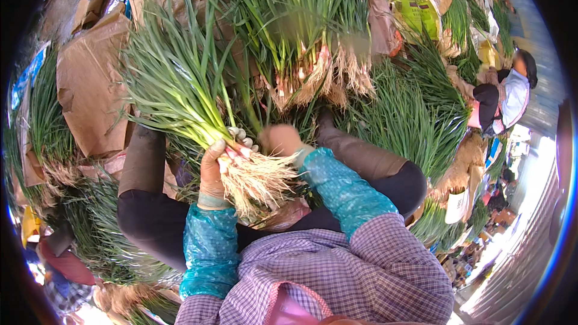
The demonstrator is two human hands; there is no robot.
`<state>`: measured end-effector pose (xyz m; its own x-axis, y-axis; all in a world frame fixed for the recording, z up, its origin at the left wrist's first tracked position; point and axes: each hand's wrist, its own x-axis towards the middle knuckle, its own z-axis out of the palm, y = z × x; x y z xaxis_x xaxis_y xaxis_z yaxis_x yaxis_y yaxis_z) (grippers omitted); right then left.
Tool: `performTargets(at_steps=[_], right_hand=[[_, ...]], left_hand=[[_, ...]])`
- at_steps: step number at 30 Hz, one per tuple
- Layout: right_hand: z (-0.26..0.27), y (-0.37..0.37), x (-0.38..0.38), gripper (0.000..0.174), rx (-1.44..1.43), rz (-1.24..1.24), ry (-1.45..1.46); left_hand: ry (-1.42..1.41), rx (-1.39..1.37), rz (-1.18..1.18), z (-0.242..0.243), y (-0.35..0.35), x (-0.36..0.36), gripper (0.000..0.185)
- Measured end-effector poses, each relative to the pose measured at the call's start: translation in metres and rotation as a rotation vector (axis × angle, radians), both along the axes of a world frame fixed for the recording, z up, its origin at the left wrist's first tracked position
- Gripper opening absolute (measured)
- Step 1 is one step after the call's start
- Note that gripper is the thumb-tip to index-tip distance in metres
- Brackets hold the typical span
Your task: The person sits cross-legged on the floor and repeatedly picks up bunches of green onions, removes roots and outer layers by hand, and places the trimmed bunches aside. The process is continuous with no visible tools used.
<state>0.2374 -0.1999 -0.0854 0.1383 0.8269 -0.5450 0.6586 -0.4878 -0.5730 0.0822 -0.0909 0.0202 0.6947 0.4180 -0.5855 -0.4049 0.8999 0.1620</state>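
My left hand (pixel 218 162), in a soiled glove, is closed around the lower stems of a bunch of green garlic plants (pixel 189 108). Their long leaves fan out up and to the left, and their pale roots (pixel 255 180) hang towards my lap. To the right of the bunch, my right hand (pixel 282 140) is blurred, and its fingers cannot be made out clearly. Teal plastic sleeves cover both forearms. Beyond my hands lies a larger pile of the same plants (pixel 307 40), with reddish stem bases and roots facing me.
A brown paper sheet (pixel 92 85) lies at the left. Loose plants (pixel 397 108) are heaped beside my right boot (pixel 356 149). A printed yellow-green sack (pixel 411 4) lies at the upper right. One person (pixel 505 95) sits at the far right, another (pixel 67 271) at the lower left.
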Motion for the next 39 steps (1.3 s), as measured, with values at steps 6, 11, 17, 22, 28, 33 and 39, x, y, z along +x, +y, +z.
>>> performTargets(at_steps=[6,11,17,22,28,33,39], right_hand=[[-0.035,0.007,0.041,0.021,0.069,0.221,-0.237],[-0.054,0.047,-0.011,0.031,0.181,-0.16,-0.01],[-0.034,-0.008,-0.051,0.034,0.297,-0.001,0.507],[-0.039,0.057,0.037,0.028,-0.033,-0.394,-0.368],[0.013,0.041,0.027,0.029,0.143,-0.378,-0.027],[0.031,0.004,0.029,0.025,0.123,-0.091,0.299],[0.045,0.069,0.046,0.032,0.196,-0.266,-0.001]], left_hand=[[-0.008,-0.062,-0.011,-0.008,0.004,0.02,0.056],[-0.066,0.127,-0.01,0.009,0.009,0.018,0.065],[0.034,0.242,-0.215,-0.005,0.019,0.016,0.068],[0.032,0.001,-0.166,-0.031,0.014,0.021,0.057],[0.15,0.015,-0.098,-0.043,0.015,0.016,0.045],[0.063,0.128,-0.1,-0.052,0.013,0.02,0.04],[0.125,0.05,-0.264,-0.045,0.012,0.015,0.037]])
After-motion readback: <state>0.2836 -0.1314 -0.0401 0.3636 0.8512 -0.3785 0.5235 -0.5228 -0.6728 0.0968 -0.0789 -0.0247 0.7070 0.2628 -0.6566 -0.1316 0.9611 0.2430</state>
